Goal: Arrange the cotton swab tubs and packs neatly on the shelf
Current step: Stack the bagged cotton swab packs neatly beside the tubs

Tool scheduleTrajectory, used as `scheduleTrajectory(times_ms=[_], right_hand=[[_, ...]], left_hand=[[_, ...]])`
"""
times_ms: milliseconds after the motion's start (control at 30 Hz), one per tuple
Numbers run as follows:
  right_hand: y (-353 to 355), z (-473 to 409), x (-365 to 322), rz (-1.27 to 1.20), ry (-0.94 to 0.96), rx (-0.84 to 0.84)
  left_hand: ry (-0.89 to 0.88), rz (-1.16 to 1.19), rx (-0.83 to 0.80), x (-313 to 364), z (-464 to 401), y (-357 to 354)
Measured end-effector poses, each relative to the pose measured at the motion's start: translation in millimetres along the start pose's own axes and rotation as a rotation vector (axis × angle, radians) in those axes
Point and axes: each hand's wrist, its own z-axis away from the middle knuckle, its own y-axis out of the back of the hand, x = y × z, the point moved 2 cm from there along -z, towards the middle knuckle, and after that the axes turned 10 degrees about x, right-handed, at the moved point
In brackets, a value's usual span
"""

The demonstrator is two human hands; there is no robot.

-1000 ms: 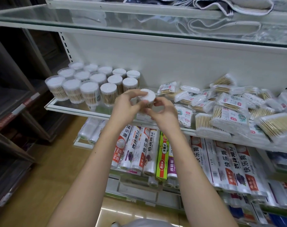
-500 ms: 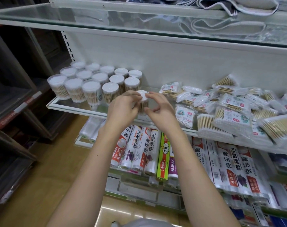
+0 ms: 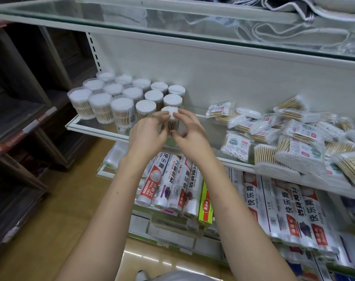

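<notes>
A round tub of cotton swabs (image 3: 172, 118) with a white top stands upright at the front of the glass shelf (image 3: 91, 126), just right of the front row of tubs. My left hand (image 3: 148, 134) grips its left side and my right hand (image 3: 189, 134) grips its right side, fingertips near the lid. Several matching tubs (image 3: 119, 96) stand in tidy rows on the shelf's left part. To the right, several flat packs of swabs (image 3: 290, 138) lie in a loose, overlapping heap.
A glass shelf (image 3: 192, 25) with folded cloths hangs close overhead. Below, rolls of plastic wrap (image 3: 172, 185) fill a lower shelf. Dark wooden shelving (image 3: 20, 118) stands at the left, with wooden floor beneath.
Both hands carried the tub from a tilted hold in the air down and back, setting it upright beside the front row of tubs.
</notes>
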Motion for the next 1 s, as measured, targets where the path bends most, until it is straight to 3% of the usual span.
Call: scheduleTrajectory(times_ms=[467,833,1000], right_hand=[[-17,-4,-7,-0.049,-0.069,0.025],[-35,7,-16,-0.15,-0.123,0.219],[-39,5,-16,-0.308,-0.237,0.282]], left_hand=[[0.079,0.048,-0.016,-19,-17,-4],[0.024,0.184,-0.026,-31,-24,-3],[-0.044,0.053,-0.07,-23,-27,6]])
